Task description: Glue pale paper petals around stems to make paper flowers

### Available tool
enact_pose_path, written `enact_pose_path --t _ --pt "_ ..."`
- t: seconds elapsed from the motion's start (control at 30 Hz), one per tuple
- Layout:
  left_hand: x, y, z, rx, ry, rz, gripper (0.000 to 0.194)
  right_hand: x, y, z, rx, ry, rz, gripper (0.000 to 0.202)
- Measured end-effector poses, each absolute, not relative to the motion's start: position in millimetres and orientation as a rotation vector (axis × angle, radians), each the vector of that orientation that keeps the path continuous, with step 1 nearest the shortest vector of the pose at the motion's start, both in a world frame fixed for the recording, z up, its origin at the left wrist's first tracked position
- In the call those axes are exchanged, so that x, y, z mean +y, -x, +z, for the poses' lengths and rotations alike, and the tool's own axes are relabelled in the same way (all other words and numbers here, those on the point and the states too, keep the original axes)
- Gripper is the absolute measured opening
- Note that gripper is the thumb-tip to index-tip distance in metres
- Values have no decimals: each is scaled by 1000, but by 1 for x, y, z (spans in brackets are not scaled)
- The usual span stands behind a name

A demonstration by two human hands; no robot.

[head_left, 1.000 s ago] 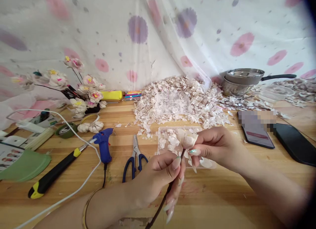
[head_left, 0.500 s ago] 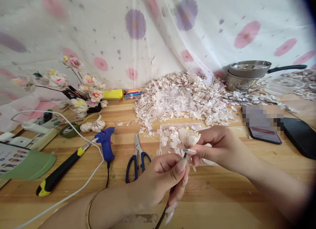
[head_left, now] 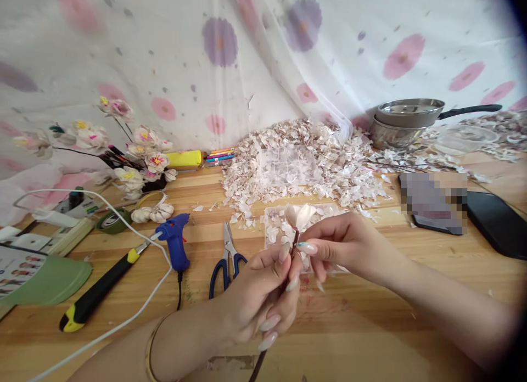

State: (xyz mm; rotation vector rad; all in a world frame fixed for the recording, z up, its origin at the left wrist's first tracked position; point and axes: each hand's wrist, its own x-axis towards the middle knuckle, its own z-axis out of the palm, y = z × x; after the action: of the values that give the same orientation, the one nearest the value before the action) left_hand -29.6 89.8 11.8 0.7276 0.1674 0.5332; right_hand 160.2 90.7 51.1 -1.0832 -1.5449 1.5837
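Observation:
A handmade flower with pale, papery petals stands upright on a dark brown stem. My left hand is closed around this stem a little below the bloom. Just under the petals, the thumb and finger of my right hand pinch the stem's top; the exact contact is partly hidden. Behind the hands lies a clear plastic box holding loose petals. Scissors with dark blue handles rest left of my hands, their blades pointing away.
A blue glue gun and a black-and-yellow utility knife lie at left, crossed by a white cable. Finished flowers stand behind them. A large petal heap fills the back, with pans and phones to the right.
Both hands have shifted slightly left with the flower. It has turned from facing up and right to upright, showing its side. The right fingers have slid from the petals down to the stem.

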Motion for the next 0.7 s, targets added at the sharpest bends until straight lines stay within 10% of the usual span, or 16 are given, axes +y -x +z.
enact_pose_path --t 0.7 --pt "88 32 15 139 -659 400 31 73 -146 49 -1211 945 1812 44"
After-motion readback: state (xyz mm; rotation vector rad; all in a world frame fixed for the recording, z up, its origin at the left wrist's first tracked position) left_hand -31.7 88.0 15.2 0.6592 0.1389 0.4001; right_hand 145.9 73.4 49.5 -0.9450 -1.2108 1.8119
